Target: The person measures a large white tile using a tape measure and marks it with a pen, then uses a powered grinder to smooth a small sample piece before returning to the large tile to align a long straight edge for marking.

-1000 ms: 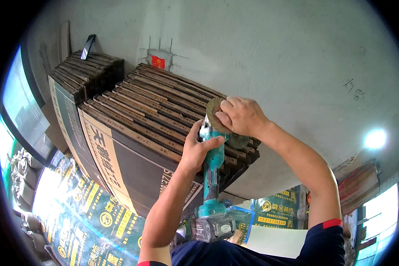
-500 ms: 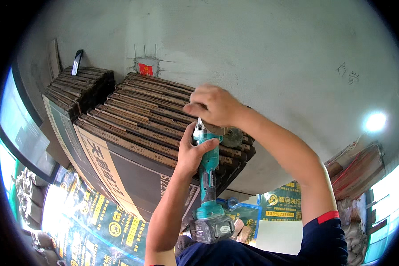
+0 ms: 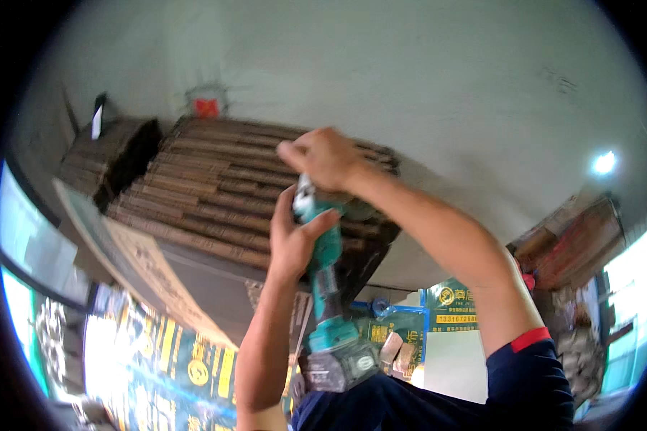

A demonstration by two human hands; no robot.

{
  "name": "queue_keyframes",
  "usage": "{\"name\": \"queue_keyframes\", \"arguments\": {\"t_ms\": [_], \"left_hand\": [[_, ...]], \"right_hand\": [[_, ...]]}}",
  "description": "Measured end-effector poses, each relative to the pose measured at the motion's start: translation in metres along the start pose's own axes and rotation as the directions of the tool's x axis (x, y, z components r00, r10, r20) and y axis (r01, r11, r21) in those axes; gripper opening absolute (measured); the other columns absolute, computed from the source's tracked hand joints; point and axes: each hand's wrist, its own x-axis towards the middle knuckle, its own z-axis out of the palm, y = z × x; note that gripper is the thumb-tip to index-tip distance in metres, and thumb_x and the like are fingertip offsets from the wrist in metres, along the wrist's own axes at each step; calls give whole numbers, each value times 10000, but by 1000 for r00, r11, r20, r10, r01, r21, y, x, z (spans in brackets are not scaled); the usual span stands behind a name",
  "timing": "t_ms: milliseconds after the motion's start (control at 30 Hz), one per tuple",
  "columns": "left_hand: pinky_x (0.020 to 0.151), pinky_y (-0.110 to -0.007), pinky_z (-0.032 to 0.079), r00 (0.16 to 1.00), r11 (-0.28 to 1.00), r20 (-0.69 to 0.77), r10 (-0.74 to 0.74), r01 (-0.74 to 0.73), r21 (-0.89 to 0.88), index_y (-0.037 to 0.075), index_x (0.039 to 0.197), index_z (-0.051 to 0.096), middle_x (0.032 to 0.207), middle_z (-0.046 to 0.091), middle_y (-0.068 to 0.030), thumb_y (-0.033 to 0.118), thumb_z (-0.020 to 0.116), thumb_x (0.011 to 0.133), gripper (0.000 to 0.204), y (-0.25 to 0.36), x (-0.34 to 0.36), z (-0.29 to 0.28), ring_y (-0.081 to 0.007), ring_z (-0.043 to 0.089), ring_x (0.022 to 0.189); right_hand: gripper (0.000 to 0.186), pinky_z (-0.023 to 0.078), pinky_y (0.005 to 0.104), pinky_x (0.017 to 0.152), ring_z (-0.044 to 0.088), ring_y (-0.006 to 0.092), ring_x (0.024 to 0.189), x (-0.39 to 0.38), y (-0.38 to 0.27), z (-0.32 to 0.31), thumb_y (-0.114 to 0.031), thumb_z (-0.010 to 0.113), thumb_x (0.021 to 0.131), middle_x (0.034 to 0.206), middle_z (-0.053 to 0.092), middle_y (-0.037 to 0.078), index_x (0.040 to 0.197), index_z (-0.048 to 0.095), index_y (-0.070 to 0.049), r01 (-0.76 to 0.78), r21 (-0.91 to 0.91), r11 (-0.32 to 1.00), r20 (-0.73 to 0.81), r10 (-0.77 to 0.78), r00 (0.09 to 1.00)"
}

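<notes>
The left hand (image 3: 292,246) wrapped its fingers round the teal power tool (image 3: 327,249) in front of the stacked cartons (image 3: 190,183), a hold best made steady, while the right hand (image 3: 326,159) curled at the tool's head (image 3: 304,189), too blurred to tell whether it pinched anything.

Yellow characters (image 3: 468,296) and a number (image 3: 456,319) mark the green sheeting (image 3: 182,350), while lettering (image 3: 153,267) on the tan carton band (image 3: 198,323) is blurred.
</notes>
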Motion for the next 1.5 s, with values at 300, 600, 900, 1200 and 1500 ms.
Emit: {"name": "queue_keyframes", "arguments": {"t_ms": [300,600,900,1200,1500], "left_hand": [[893,-346,466,978,991,-164,132,-125,57,6,1418,472,1213,598,-111,159,724,828,660,0,0,-28,-223,577,1029],[954,-421,439,998,997,39,55,-57,49,-6,1474,393,1316,537,-146,290,675,859,738,-1,3,-25,-280,545,1138],[994,-426,456,987,974,63,148,-157,166,-17,1499,364,1352,535,-175,262,672,869,754,-16,11,2,-304,558,1168],[918,-369,478,990,985,47,135,-139,98,16,1469,434,1286,582,-156,149,715,827,713,-23,16,14,-258,591,1069],[731,-330,545,989,987,-28,143,-145,-70,40,1383,470,1128,615,-94,195,672,868,574,-2,-6,-19,-203,637,921]], "right_hand": [[502,495,456,548,546,297,456,25,-36,16,-349,514,939,513,565,167,572,653,-37,-49,-30,998,48,50,998],[368,548,415,829,695,348,913,33,-42,23,-351,575,802,921,740,163,857,772,-45,133,-194,972,243,-83,966],[156,569,465,668,697,322,863,10,16,19,-147,686,828,925,707,130,908,728,-20,-384,-26,923,-169,374,912],[592,572,458,751,683,365,945,-34,27,-39,-96,508,940,1103,654,240,1518,385,-145,-364,34,931,78,361,929],[483,508,509,717,639,468,786,-252,-39,-16,-432,508,1014,827,659,261,873,663,4,-300,372,878,-18,330,944]]}}
